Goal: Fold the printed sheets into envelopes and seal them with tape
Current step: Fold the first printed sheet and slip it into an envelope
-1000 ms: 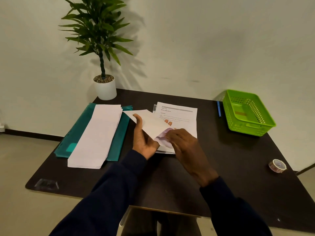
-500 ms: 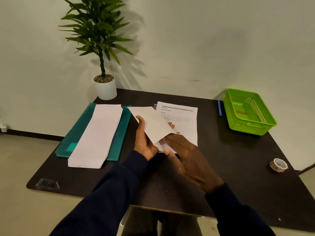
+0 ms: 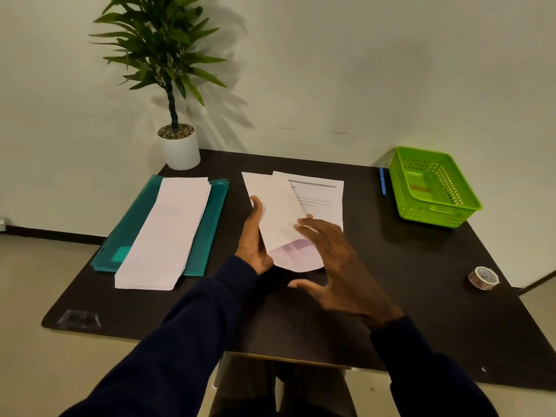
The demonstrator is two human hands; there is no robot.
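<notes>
Left hand (image 3: pixel 255 236) grips envelope (image 3: pixel 276 212) by its edge; right hand (image 3: pixel 337 266) spread, empty. I worry the one-sided hold lets it twist.

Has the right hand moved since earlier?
Yes. The right hand has shifted back toward the near edge of the dark table, away from the printed white sheet.

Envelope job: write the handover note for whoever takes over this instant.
Left hand holds the envelope, flap open toward the person. Right hand open, fingers spread by the flap.
Printed sheet lies flat, unfolded, beneath the envelope; tape roll sits untouched at the table's right edge.
Done: envelope picked up, opened. Left: fold sheet, insert, tape shut.
</notes>
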